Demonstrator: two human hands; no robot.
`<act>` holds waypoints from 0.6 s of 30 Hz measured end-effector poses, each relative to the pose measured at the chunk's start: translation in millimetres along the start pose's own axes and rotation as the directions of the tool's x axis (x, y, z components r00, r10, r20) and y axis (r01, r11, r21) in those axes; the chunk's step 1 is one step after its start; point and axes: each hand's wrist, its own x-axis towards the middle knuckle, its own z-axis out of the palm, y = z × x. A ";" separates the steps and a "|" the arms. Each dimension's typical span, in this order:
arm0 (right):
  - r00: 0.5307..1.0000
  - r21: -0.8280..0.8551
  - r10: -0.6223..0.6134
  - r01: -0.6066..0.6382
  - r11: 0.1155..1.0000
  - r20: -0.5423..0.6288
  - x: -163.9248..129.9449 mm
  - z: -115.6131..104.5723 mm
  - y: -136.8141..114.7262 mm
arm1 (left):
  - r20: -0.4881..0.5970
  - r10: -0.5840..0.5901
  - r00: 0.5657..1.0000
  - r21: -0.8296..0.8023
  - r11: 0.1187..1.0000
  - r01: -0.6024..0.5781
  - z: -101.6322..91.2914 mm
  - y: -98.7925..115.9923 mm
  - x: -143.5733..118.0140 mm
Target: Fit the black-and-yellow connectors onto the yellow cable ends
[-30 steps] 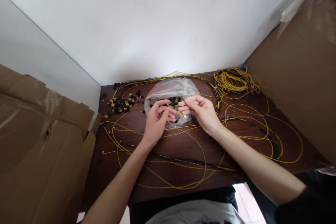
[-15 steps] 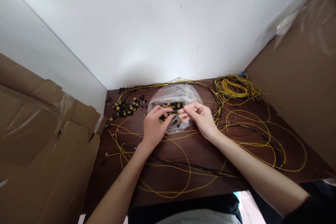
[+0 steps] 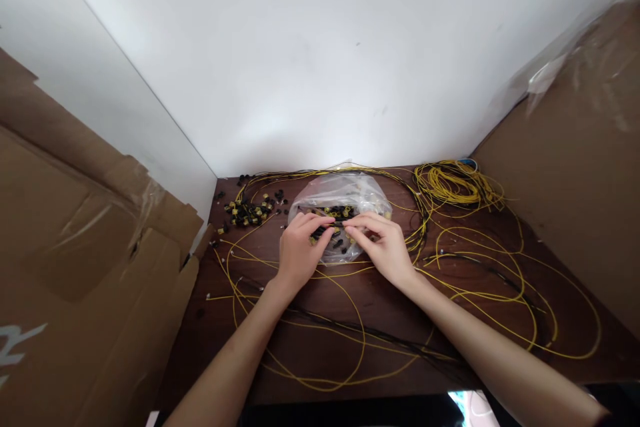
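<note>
My left hand (image 3: 301,248) and my right hand (image 3: 384,247) meet above a clear plastic bag (image 3: 373,197). Thumb and fingers of each are pinched on a thin dark piece (image 3: 339,222) that spans the small gap between them. Its exact kind is too small to make out. Small black and yellow parts (image 3: 341,212) lie on or in the bag, just behind and under my fingertips. Part of the bag is hidden by my hands.
A heap of black and yellow connectors (image 3: 250,212) lies at the left back. Coiled yellow cable (image 3: 450,185) sits at the right back. Loose yellow and black wires (image 3: 360,333) cross the brown table (image 3: 215,347). Cardboard boxes (image 3: 95,267) flank both sides; a white wall (image 3: 320,67) stands behind.
My right hand's fingers have closed in from a looser spread, and its fingertips now sit nearer my left hand's. The whole view has shifted slightly.
</note>
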 end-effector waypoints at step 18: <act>0.998 -0.103 -0.028 0.034 0.994 0.060 0.1 -3.5 -3.3 | 0.090 -0.327 0.941 -0.371 0.866 0.336 2.9 6.6 1.9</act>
